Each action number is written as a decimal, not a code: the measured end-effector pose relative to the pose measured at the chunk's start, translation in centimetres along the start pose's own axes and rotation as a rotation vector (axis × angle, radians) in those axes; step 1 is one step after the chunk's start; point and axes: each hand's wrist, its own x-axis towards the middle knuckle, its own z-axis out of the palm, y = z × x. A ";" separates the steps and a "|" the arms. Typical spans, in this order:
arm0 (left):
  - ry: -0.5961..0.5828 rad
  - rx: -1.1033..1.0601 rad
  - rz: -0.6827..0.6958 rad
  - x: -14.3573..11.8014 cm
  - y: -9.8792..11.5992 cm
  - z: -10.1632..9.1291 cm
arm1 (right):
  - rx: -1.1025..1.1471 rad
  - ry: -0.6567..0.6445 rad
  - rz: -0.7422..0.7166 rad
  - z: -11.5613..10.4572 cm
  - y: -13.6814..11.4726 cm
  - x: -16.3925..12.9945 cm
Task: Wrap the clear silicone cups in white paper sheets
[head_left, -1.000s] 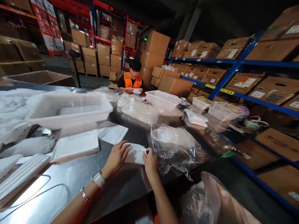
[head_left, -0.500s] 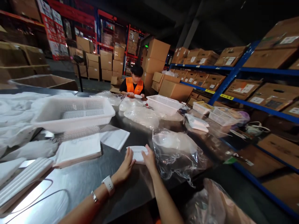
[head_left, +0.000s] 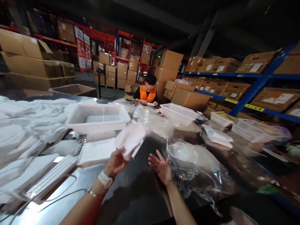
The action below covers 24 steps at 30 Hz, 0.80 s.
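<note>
My left hand (head_left: 117, 162), with a white watch on its wrist, grips a soft white cloth-like piece (head_left: 131, 137) by its lower edge. The piece is raised above the table and smeared by motion, so its exact kind cannot be told. My right hand (head_left: 162, 167) is apart from it, palm up with fingers spread, holding nothing. Beside the right hand lies a clear plastic bag (head_left: 194, 156) with whitish contents. A stack of flat white sheets or bags (head_left: 96, 151) lies left of my left hand. Part of a white sheet shows behind the held piece.
A white plastic basket (head_left: 100, 128) stands at back left, another basket (head_left: 180, 114) at back right. White soft pieces (head_left: 30, 115) are heaped on the left, above cables (head_left: 58, 193). Across the metal table (head_left: 131, 193) sits a person in an orange vest (head_left: 147, 93). Shelves with cartons (head_left: 239, 90) flank the right.
Both hands were on a small white folded piece at the table. My left hand has lifted a white piece up and left; my right hand has let go and opened. The view has shifted left.
</note>
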 end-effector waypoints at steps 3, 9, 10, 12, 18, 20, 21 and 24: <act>0.194 0.125 0.587 0.4 4.3 -2.6 | -0.032 0.046 0.032 -0.2 0.1 0.0; 0.547 1.227 0.361 3.8 1.6 -9.0 | -0.221 -0.003 0.084 0.6 0.9 -0.2; 0.512 1.283 0.339 4.2 0.5 -9.5 | -0.246 0.009 0.058 0.8 1.0 -0.3; 0.414 1.353 0.336 4.7 -1.8 -9.5 | -0.346 0.081 -0.020 1.1 1.4 -0.8; -0.118 1.552 0.278 4.2 -6.8 -6.0 | -1.129 0.595 -0.519 -2.1 0.6 -6.0; -0.277 1.579 0.242 3.7 -7.4 -4.7 | -1.351 0.763 -0.501 -5.5 -0.7 -8.6; -0.343 1.586 0.224 3.4 -7.5 -4.1 | -1.451 0.786 -0.406 -7.4 -1.4 -9.8; -0.462 1.604 0.181 2.4 -7.6 -2.3 | -1.723 0.758 -0.148 -12.8 -3.6 -12.6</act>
